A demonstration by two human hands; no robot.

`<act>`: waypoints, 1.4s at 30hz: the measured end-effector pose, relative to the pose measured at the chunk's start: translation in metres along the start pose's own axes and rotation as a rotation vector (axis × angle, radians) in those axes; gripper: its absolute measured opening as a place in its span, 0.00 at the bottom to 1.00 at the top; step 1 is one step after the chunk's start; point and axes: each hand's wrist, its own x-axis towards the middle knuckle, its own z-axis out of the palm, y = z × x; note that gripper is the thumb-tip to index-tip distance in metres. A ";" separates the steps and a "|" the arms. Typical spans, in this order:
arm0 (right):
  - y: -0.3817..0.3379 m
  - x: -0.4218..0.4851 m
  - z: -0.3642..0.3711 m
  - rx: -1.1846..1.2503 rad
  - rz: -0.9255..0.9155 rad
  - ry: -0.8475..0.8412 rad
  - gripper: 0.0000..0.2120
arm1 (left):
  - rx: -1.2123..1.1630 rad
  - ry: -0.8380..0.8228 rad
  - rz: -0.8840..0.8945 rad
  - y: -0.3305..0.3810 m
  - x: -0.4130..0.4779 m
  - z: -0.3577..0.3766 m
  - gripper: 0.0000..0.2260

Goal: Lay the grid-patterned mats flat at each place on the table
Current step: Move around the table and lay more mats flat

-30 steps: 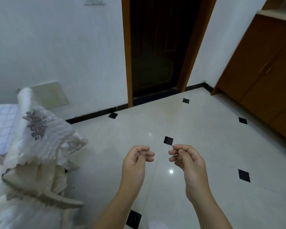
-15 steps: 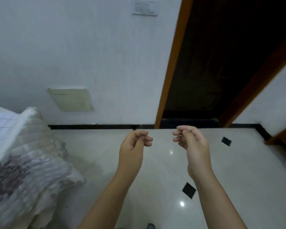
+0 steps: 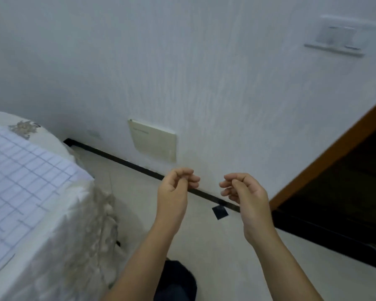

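A grid-patterned mat point(image 3: 20, 181) lies flat on the cloth-covered table point(image 3: 59, 246) at the left edge. Mid-frame, the left hand point(image 3: 175, 190) is raised, fingers curled, holding nothing. Right of it, apart, the right hand point(image 3: 245, 194) is curled and empty too.

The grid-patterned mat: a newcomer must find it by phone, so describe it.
Start at the cream embroidered tablecloth draped at the left. On top of it lies the pale lilac mat with thin dark grid lines. Only it is checked; the tablecloth around it shows floral embroidery.
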 end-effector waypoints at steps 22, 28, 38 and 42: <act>-0.051 0.355 0.298 -0.173 -0.061 -0.918 0.11 | 0.054 0.828 0.059 0.037 0.359 -0.107 0.13; -0.078 0.416 0.384 -0.180 -0.120 -1.154 0.14 | -0.018 1.170 0.112 0.051 0.383 -0.145 0.11; -0.029 0.334 0.516 -0.369 -0.069 -1.751 0.11 | -0.026 1.683 -0.057 0.027 0.313 -0.253 0.10; -0.025 0.283 0.576 -0.462 -0.047 -1.894 0.10 | -0.009 1.742 -0.171 0.012 0.286 -0.280 0.08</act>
